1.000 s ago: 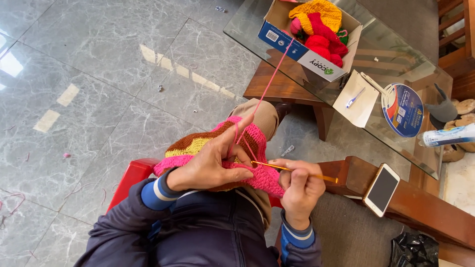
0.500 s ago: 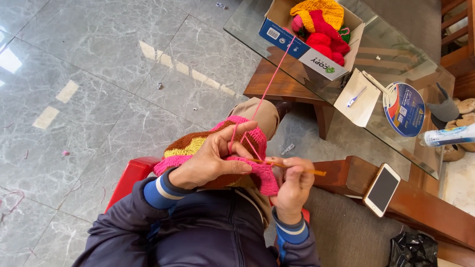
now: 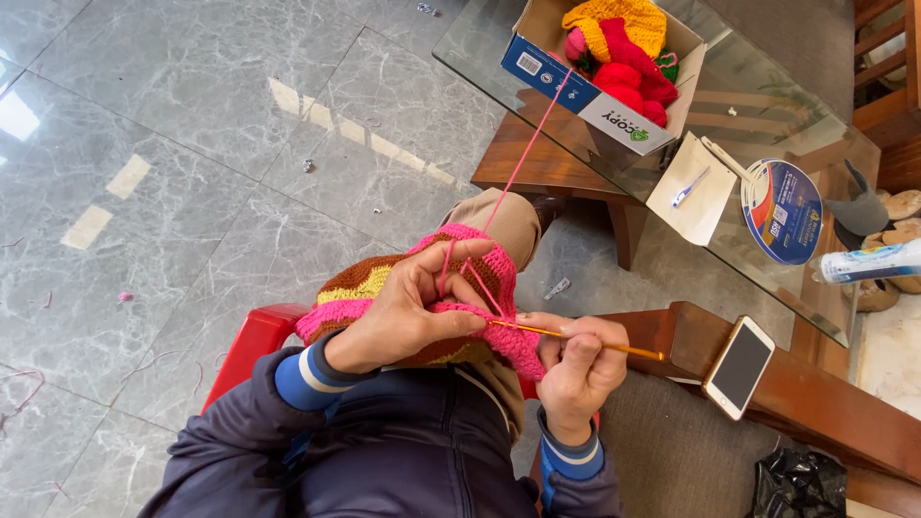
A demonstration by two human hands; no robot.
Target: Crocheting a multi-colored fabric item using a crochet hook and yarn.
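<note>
My left hand (image 3: 408,307) grips a crocheted piece (image 3: 480,278) with pink, yellow and brown stripes, resting on my lap. Pink yarn (image 3: 530,144) runs over my left fingers and up to a cardboard box (image 3: 585,96) on the glass table. My right hand (image 3: 576,369) holds an orange crochet hook (image 3: 614,347), its tip at the pink edge of the piece. The box holds yellow, red and pink woollen items (image 3: 624,48).
I sit on a red chair (image 3: 254,336) over a grey marble floor (image 3: 192,144). A glass table (image 3: 767,105) carries the box, a paper with a pen (image 3: 693,187), a round fan (image 3: 782,211) and a bottle (image 3: 873,261). A phone (image 3: 739,366) lies on a wooden armrest.
My right hand has shifted slightly with the hook, working at the pink edge. The left hand keeps its grip on the piece.
</note>
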